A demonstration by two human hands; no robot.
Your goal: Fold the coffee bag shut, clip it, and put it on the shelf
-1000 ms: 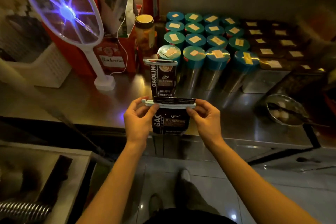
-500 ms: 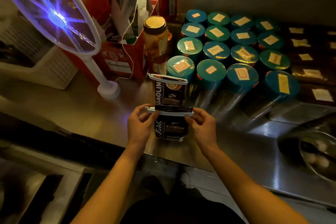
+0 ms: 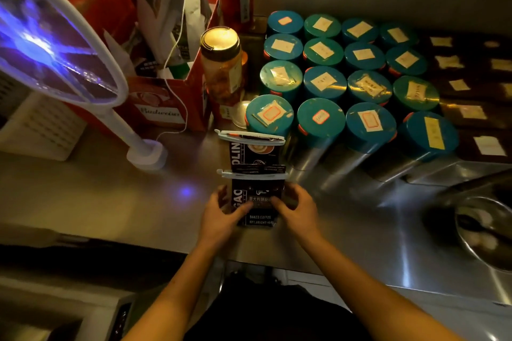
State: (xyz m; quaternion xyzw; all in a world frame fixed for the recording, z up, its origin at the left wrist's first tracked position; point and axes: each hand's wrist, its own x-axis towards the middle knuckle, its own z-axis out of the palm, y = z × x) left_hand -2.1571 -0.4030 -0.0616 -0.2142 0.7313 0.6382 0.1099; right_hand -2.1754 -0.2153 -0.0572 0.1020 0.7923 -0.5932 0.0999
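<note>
Head view: both hands hold a dark coffee bag [image 3: 256, 202] upright on a steel shelf [image 3: 110, 202], at its near edge.
Change in grip: half a second ago the fingers pinched the ends of the white clip [image 3: 252, 174]; now they have dropped to the bag's sides and the clip is untouched.
Change in place: a second ago the bag hung out past the shelf edge; now its base sits on the steel.
Change in view: the camera has come closer, so the shelf fills more of the frame.
Left hand [image 3: 221, 216]: closed on the bag's left side, thumb across the front near the middle, fingers going behind.
Right hand [image 3: 297, 212]: closed on the bag's right side, thumb on the front face, fingers wrapped round the edge.
Arms: both forearms rise from the bottom of the frame and converge on the bag, wrists nearly straight.
Bag: top folded over, clip clamped level across the fold.
Second bag [image 3: 253, 148]: same kind, also clipped, standing just behind the held one; whether they touch I cannot tell.
Cans [image 3: 346, 86]: teal-lidded with paper labels, in rows behind and to the right.
Jar [image 3: 223, 69]: amber, behind the second bag.
Swatter [image 3: 50, 44]: glowing blue, upright in a white base at left.
Red box [image 3: 166, 108]: behind the swatter, holding bags.
Bowl [image 3: 484, 230]: far right on the shelf.
</note>
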